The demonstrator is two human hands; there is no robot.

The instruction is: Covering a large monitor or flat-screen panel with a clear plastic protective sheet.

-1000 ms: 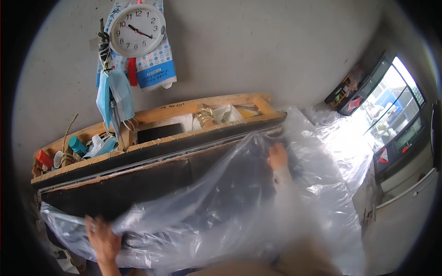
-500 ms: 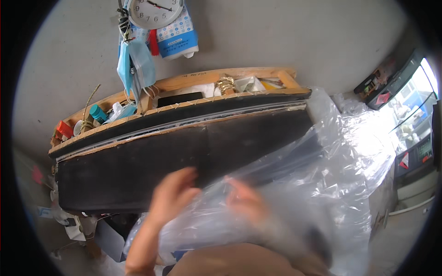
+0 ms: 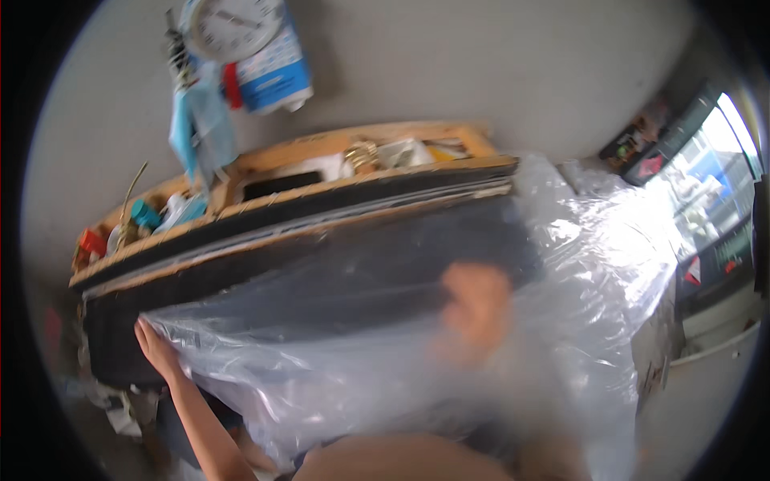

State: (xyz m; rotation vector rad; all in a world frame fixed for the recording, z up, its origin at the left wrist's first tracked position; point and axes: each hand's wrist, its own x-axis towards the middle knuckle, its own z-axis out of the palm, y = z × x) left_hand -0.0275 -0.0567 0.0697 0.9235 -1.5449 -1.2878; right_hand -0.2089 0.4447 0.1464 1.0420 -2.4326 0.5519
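Note:
A large clear plastic sheet [image 3: 321, 369] spreads over the near part of a long black padded board [image 3: 120, 345] and drapes off to the right. At the board's left part, my left hand [image 3: 160, 353] pinches the sheet's edge and keeps it stretched leftward. My right hand [image 3: 477, 309] is over the right half of the board, above the sheet. Motion smears its fingers, so whether they hold any plastic is unclear.
Behind the board runs a wooden tray [image 3: 401, 132] with a teal cap, a red cap, rope and small items. Masks [image 3: 192, 128] and a round clock [image 3: 234, 28] hang on the wall. At the right stands a dark-framed bright window or cabinet [image 3: 714, 176].
My left hand has gone far left, drawing the sheet's edge across the black board. My right hand has risen slightly up and to the right. The whole view has shifted a little.

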